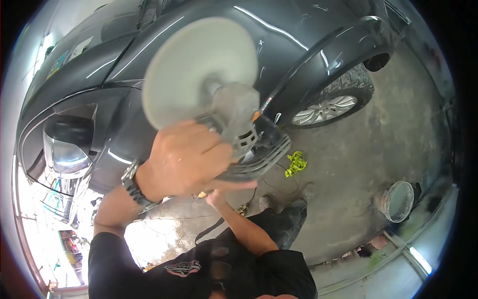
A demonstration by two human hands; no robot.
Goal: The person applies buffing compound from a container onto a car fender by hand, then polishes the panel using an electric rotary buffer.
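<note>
Left fingers (217,158) wrapped round polisher (237,110) | disc (191,67) beyond them | right fingers (216,197) beneath, grip unclear

And there's the grey concrete floor (343,164), scuffed and smudged, with the dark car (279,25) standing on it by an alloy wheel (326,110); nearby lies a crumpled yellow-green bundle (296,164), a thin cord (273,186) curls close by, and well apart sits a bucket (383,203)!
</note>
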